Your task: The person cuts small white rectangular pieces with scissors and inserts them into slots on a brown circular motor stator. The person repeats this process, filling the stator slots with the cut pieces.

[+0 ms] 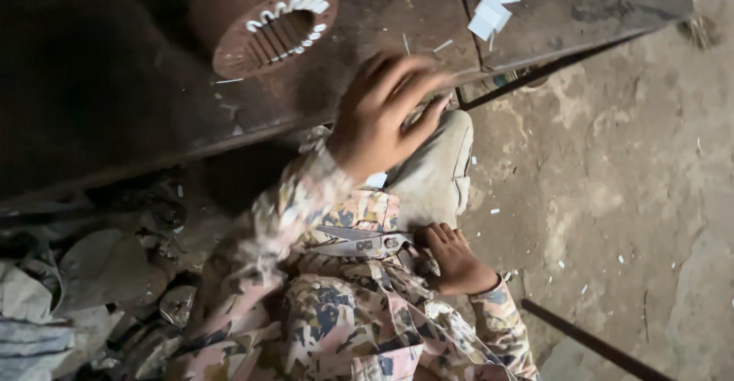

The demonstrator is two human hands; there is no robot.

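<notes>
My left hand (382,113) reaches up to the front edge of a dark metal table (115,98), fingers spread and resting on the edge, with nothing seen in its grasp. My right hand (455,258) lies on my lap in a patterned sleeve, closed around the handles of metal scissors (355,242) whose blades point left across my shirt. On the table, up and left of my left hand, lies a rusty brown round core (267,21) with slots lined by white paper strips. A small white scrap (376,180) shows just below my left wrist.
Cut white paper pieces (489,14) lie on the table at the upper right. The concrete floor (627,182) on the right is dotted with white scraps, with a dark metal rod (589,343) at the lower right. Dusty metal parts and cloth (92,289) pile up at the lower left.
</notes>
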